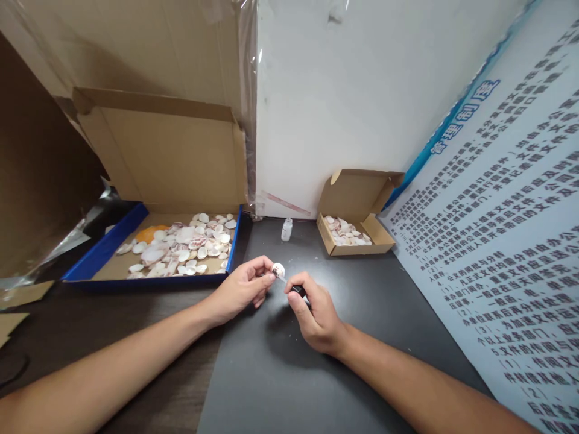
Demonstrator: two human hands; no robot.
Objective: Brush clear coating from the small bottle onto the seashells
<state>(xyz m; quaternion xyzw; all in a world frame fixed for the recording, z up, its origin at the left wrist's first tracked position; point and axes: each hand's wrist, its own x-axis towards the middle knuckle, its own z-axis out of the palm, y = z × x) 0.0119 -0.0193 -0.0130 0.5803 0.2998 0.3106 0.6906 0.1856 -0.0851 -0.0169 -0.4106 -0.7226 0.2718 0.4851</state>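
Observation:
Between its thumb and fingertips, my left hand (239, 289) pinches a small whitish seashell (279, 269) with darker brown marks. My right hand (319, 319) is closed around the black cap of a thin applicator brush (297, 290). The brush's pale tip points left and meets or nearly meets the shell's lower edge; I cannot tell if they touch. Both hands are raised over the dark table (262, 380). Behind them stands a small white bottle (286, 230), upright, with no cap visible on it.
At the left, an open blue-sided cardboard box (94, 278) holds many loose shells and something orange. A smaller open cardboard box (359, 249) with shells stands back right. A white panel (335, 108) rises behind, and a printed poster (511, 253) leans along the right.

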